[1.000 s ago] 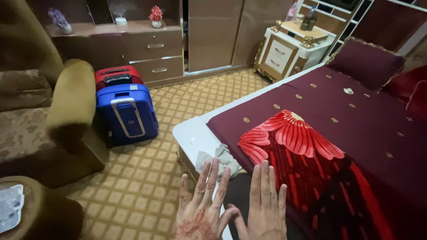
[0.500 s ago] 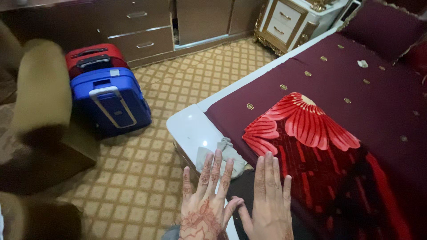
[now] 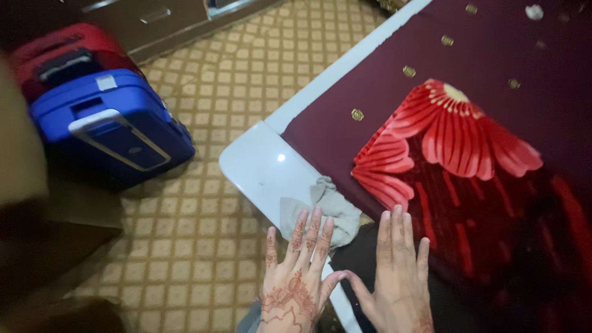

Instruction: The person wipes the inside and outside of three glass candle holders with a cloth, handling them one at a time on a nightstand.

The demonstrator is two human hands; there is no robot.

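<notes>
Hands hover flat with fingers spread wide, holding nothing: left hand (image 3: 296,280) over the white bed corner (image 3: 262,166), right hand (image 3: 398,277) over the maroon blanket (image 3: 493,185). Crumpled grey cloth (image 3: 327,206) lies just beyond the left fingertips at twelve o'clock. Blue suitcase (image 3: 105,123) stands at ten o'clock on the patterned floor (image 3: 203,246), well apart.

A bed with a glossy white frame (image 3: 259,163) carries a dark maroon bedspread dotted with small gold motifs (image 3: 394,55). On that bedspread lies a red blanket printed with a large red flower (image 3: 459,132), toward the bed's near end. A crumpled grey cloth (image 3: 324,206) rests on the white frame's rounded corner, just beside the flowered blanket's edge. Beside the bed, a tan floor patterned in small squares (image 3: 203,246) bears a blue hard-shell suitcase (image 3: 111,123) and a red suitcase (image 3: 55,52) just behind it.
</notes>
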